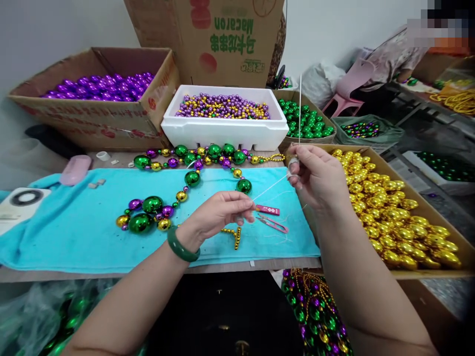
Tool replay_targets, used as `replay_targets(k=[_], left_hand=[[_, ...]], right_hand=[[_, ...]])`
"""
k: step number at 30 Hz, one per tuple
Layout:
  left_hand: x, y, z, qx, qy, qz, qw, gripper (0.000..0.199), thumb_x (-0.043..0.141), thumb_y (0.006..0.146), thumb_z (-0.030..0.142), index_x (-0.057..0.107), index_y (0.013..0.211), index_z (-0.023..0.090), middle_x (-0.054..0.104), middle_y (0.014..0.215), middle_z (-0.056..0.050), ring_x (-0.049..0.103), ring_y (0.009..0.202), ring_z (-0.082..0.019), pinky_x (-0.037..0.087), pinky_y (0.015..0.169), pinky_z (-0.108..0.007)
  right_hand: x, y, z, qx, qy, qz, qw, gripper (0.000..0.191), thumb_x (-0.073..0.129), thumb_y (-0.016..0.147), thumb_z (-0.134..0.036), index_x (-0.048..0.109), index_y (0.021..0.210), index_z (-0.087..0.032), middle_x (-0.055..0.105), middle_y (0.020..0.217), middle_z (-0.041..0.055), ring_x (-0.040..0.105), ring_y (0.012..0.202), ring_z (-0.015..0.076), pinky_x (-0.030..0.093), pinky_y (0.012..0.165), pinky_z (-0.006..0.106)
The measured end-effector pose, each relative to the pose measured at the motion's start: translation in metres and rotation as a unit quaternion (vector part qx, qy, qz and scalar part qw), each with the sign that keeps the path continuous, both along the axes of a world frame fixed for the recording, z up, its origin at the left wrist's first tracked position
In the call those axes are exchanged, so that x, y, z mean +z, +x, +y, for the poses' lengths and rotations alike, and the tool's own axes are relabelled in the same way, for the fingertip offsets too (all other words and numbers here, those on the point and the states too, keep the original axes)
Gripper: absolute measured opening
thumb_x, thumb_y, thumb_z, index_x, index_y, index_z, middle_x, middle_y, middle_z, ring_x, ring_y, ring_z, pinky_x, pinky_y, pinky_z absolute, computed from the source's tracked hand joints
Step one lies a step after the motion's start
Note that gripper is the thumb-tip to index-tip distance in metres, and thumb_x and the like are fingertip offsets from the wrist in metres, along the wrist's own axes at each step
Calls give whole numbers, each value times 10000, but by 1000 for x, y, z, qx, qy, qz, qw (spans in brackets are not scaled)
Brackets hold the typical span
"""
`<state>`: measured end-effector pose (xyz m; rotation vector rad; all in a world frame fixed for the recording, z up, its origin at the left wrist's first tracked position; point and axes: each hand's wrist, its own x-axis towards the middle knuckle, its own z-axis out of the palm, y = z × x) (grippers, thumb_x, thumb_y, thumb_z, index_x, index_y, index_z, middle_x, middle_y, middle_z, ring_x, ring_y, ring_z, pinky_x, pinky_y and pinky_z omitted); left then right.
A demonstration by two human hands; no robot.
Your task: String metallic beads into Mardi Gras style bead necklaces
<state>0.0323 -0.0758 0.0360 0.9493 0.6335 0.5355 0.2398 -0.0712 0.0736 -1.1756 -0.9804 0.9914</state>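
Note:
My right hand [315,173] is raised near the gold bead box, fingers pinched on a long thin needle [300,104] that points straight up. A white thread [272,185] runs taut from there down to my left hand [228,210], whose fingertips pinch its other end. A green bangle [181,245] circles my left wrist. Below the thread, pink thread snips [274,224] and a small red packet [267,210] lie on the turquoise towel [100,198]. A string of green, purple and gold beads [192,178] stretches over the towel, and short gold beads [237,238] lie beside my left hand.
Along the back stand a carton of purple beads [156,99], a white foam box [222,133] of small beads and a box of green beads [306,118]. A carton of gold beads [393,212] is at right. Another person [393,54] sits at the upper right.

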Motion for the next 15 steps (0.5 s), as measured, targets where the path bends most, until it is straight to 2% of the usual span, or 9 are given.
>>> replay_targets(k=[2,4,5,6,7,9,12,15], left_hand=[[-4,-9,1,26,19,48,998,153,670,736,281,640,732,131,585,546,12,563,540,-71,412,507,-177],[-6,-18,2,62,35,89,993,163,676,729,295,642,752,137,552,504,32,540,492,-67,407,484,-180],[-7,-22,2,82,40,105,990,173,677,727,305,646,768,140,547,495,37,529,474,-65,408,478,-183],[-8,-26,3,103,46,116,987,185,676,728,316,650,785,143,544,488,39,523,463,-65,409,474,-185],[-8,-29,3,124,52,121,984,195,673,730,327,652,798,145,540,482,40,529,463,-68,410,473,-187],[-7,-35,5,157,67,120,978,200,667,735,339,651,807,153,545,491,34,569,508,-88,412,478,-189],[-1,-43,8,183,95,112,972,184,650,746,343,637,807,170,612,616,4,621,592,-111,409,473,-193],[6,-49,11,194,130,121,965,167,623,763,344,625,807,182,655,770,-22,622,599,-105,407,464,-199]], right_hand=[[-17,14,8,-47,-19,-32,998,165,569,774,-348,592,825,-192,490,516,-49,435,370,67,267,328,188],[-39,32,18,-112,-68,-128,983,192,515,791,-352,594,847,-186,512,544,-38,428,376,74,282,346,198],[-52,41,22,-136,-109,-208,962,216,479,806,-350,601,862,-180,540,569,-23,440,390,82,306,366,207],[-66,49,26,-143,-158,-304,929,244,445,820,-343,612,871,-171,574,598,-3,467,418,96,340,398,220],[-80,56,28,-127,-205,-396,886,260,430,823,-336,628,850,-169,603,616,16,507,459,116,374,441,235],[-105,64,29,-95,-250,-473,839,246,479,792,-318,663,771,-158,645,645,65,580,576,176,409,531,274],[-131,65,25,-66,-279,-511,810,229,520,768,-294,699,771,-151,686,768,137,625,779,261,421,634,322],[-137,57,20,-63,-297,-541,784,266,520,771,-283,707,884,-132,666,957,205,610,899,315,426,682,366]])
